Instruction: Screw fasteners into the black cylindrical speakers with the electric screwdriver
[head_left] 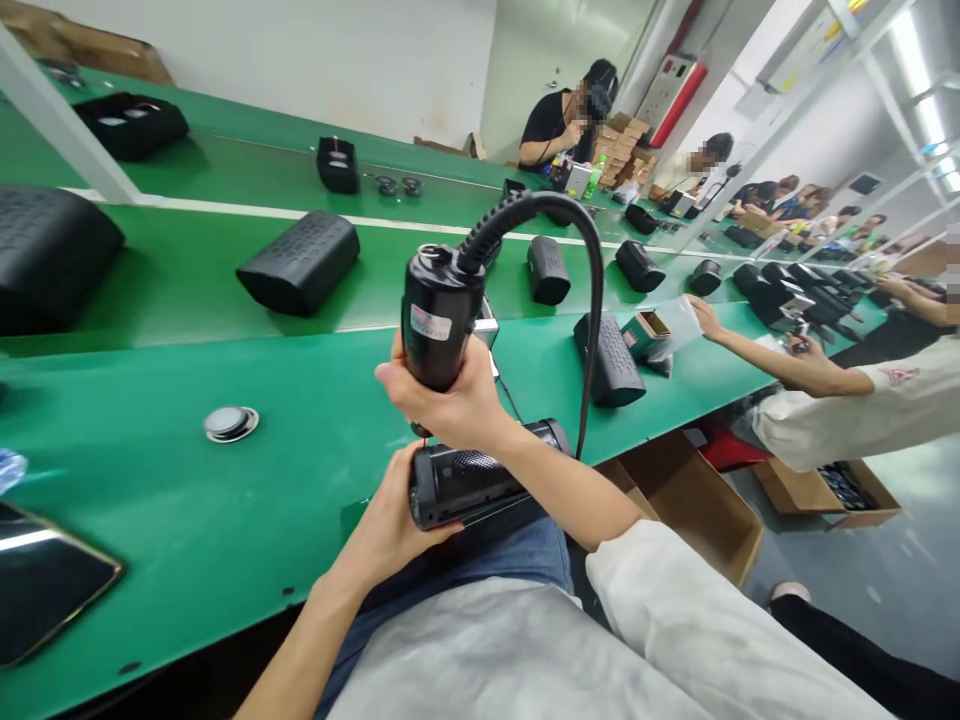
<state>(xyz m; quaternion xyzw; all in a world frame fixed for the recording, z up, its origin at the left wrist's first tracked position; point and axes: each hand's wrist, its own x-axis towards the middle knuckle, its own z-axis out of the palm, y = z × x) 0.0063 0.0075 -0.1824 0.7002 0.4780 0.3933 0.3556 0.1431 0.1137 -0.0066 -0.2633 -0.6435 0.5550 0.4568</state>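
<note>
One screwdriver (439, 320), one held speaker (480, 485), one silver disc (230, 423), two floor boxes (712, 520).

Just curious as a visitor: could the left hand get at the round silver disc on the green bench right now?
Probably not without letting go: the left hand grips the black speaker, though only bare green bench lies between it and the round silver disc.

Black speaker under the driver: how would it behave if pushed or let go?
Speaker likely rigid: hard shell, perforated grille. Rounded long body, so probably rolls if the left hand lets go. Right hand holds the screwdriver above it.
</note>
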